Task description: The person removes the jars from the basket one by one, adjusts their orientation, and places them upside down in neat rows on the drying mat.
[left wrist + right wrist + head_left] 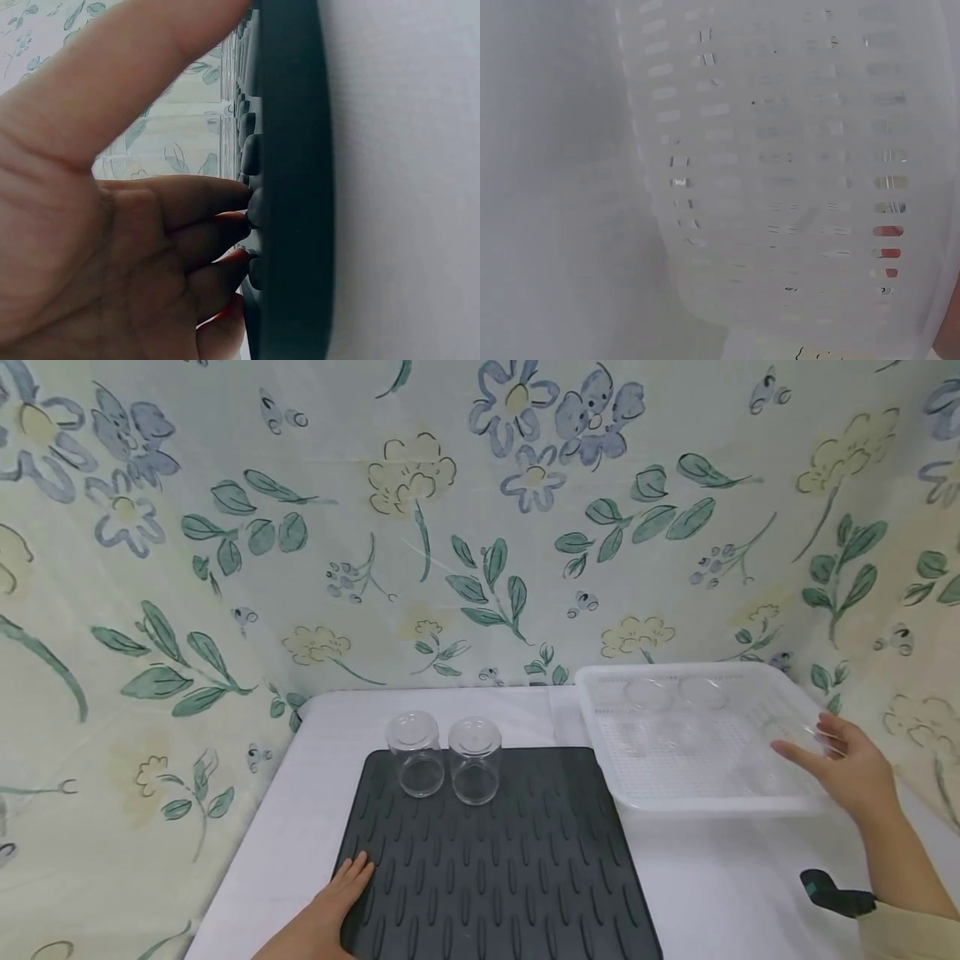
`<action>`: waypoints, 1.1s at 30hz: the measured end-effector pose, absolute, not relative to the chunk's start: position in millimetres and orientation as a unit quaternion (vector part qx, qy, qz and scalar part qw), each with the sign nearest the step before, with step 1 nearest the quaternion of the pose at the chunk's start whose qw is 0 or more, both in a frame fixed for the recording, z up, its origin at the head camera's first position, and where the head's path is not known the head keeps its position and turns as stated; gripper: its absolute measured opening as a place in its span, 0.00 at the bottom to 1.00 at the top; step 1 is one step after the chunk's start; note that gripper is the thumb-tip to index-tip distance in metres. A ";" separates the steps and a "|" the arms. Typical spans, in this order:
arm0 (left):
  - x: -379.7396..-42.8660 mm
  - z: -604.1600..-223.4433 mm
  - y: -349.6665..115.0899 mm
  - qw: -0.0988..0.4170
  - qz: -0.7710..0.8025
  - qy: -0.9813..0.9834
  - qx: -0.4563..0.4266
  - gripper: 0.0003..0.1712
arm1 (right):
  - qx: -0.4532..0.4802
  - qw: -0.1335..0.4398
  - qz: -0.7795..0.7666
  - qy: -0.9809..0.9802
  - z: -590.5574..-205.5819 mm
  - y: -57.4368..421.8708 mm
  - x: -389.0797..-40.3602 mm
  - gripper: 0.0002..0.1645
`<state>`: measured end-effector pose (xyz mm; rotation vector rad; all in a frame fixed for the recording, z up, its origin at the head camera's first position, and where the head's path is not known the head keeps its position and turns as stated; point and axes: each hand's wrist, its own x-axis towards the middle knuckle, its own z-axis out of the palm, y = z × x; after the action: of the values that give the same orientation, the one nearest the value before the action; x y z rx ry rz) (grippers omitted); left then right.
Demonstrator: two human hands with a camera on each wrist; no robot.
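Note:
Two clear glasses stand upside down side by side on the black ridged mat (495, 860): the left glass (415, 756) and the right glass (476, 762). My left hand (330, 906) rests on the mat's left edge, its fingers extended, their tips touching the ridges in the left wrist view. Over the right end of a white plastic basket (637, 789), my right hand (855, 768) holds a clear glass (798, 732) between thumb and fingers; its outline is faint. More clear glasses (648, 695) are inside the basket. The basket's slotted wall (780, 187) hides most of the grip in the right wrist view.
A white cloth (712, 885) covers the table under the mat and basket. Behind and at both sides hangs a flowered curtain (487, 527). A black strap piece (836, 893) sticks out at my right wrist, beside a beige sleeve (907, 935).

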<state>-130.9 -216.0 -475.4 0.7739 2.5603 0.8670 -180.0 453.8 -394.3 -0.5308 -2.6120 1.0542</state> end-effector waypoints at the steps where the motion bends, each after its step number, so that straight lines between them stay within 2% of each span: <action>1: -130.7 -475.0 -215.5 0.166 0.304 0.898 0.270 0.67 | -0.188 0.134 0.359 -0.904 -394.5 454.2 -180.1 0.61; 9: -128.7 -473.1 -213.2 0.170 0.297 0.903 0.261 0.67 | -0.210 0.100 0.290 -0.928 -392.6 455.0 -180.4 0.67; 15: -127.9 -472.9 -212.8 0.170 0.293 0.906 0.253 0.68 | -0.231 0.089 0.272 -0.930 -391.0 454.5 -181.3 0.67; 33: -125.6 -469.5 -211.6 0.164 0.299 0.909 0.237 0.69 | -0.212 0.134 0.341 -0.906 -390.2 448.7 -181.4 0.63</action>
<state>-125.6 -211.6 -469.5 0.6761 2.5925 0.8534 -181.4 448.7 -390.2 -0.6142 -2.6256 0.9885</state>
